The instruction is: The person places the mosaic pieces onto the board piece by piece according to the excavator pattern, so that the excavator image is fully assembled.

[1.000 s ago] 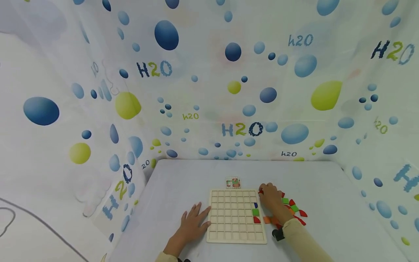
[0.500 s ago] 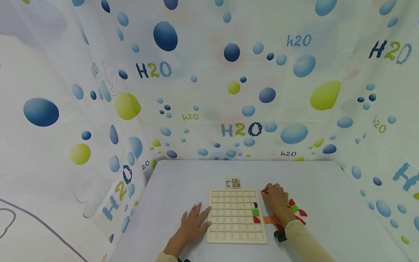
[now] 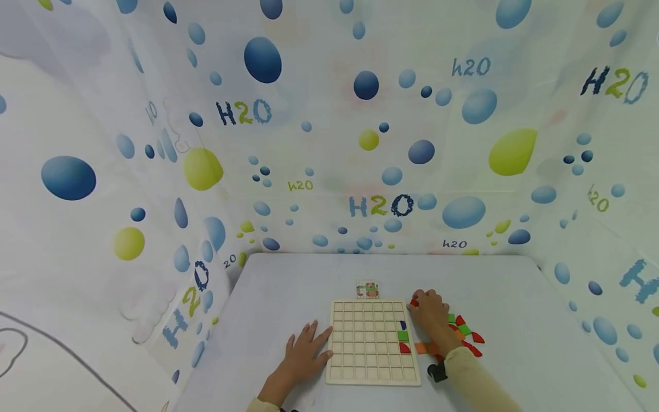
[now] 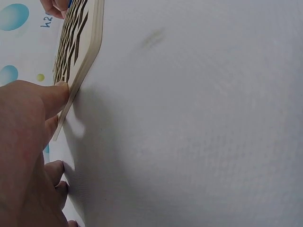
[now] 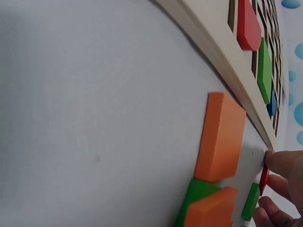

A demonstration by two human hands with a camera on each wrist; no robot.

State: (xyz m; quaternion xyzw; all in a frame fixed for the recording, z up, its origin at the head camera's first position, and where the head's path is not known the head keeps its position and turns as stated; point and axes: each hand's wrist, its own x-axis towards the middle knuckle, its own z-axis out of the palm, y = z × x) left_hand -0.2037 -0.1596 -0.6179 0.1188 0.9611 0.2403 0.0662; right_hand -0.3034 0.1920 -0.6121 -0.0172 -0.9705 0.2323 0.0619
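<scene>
A wooden grid board (image 3: 360, 355) lies on the table, with a blue piece (image 3: 403, 325), a green square (image 3: 403, 336) and a red quarter-round piece (image 3: 404, 348) in its right-hand column. My left hand (image 3: 305, 353) rests with spread fingers at the board's left edge; in the left wrist view its thumb (image 4: 57, 97) touches the rim. Beyond the upper right corner, my right hand (image 3: 429, 313) pinches a small red piece (image 5: 264, 178) between thumb and fingers. Part of that piece is hidden by the fingertips.
Loose red, green and orange pieces, among them a green square (image 3: 465, 329) and an orange square (image 3: 421, 348), lie right of the board, partly under the right arm. A small patterned card (image 3: 367, 289) lies behind the board. A printed curtain (image 3: 329, 143) surrounds the white table (image 3: 288, 280).
My right hand, with the red piece, has shifted slightly right and then a little back left. The left hand and the pieces on the board have stayed in place.
</scene>
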